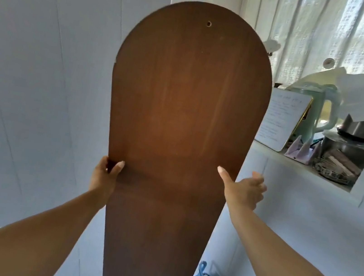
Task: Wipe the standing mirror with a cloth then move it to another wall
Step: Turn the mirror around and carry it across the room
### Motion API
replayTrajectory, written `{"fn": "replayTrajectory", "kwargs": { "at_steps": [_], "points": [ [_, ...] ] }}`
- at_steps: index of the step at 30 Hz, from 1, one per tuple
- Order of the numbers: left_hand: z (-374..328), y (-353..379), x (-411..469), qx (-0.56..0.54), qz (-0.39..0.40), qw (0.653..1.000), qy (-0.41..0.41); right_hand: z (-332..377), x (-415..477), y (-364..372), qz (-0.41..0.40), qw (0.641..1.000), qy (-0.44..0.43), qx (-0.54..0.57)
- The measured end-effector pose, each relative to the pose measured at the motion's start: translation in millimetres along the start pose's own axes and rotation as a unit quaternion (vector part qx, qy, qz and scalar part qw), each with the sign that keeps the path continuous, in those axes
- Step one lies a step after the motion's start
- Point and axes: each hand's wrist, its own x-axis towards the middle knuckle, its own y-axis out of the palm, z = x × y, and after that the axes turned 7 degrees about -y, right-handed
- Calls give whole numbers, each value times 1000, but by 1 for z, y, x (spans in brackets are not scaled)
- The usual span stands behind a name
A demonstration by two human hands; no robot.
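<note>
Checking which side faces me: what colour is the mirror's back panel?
Plain reddish-brown, like hardboard, on the mirror's back panel; seen in the head view.

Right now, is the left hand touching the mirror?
Touching. The head view shows the left hand wrapped around the left edge of the mirror, thumb pressed on its brown back.

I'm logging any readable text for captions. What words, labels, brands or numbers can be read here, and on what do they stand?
No text here can be read.
White board leaning on the shelf: lines of handwriting, too small and blurred to read.
Brown back of the mirror, held at its edges by the left hand and the right hand: no label or print, only a small hole near the top.
Pale green kettle: no brand visible.
</note>
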Motion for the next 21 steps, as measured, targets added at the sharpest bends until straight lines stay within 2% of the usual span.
{"fn": "replayTrajectory", "kwargs": {
  "at_steps": [4, 8, 13, 21],
  "points": [
    [21, -29, 13, -32, -37, 999, -25, 4, -4, 35, 135, 986, 4, 97],
    [31, -62, 24, -52, -61, 996, -34, 11, -23, 82, 242, 965, -33, 92],
    [35, -83, 46, -26, -62, 997, -23, 16, -38, 128, 217, 970, -79, 72],
    [44, -35, 80, -3, -32, 999, 29, -4, 12, 141, 198, 976, -75, 41]
  ]
}}
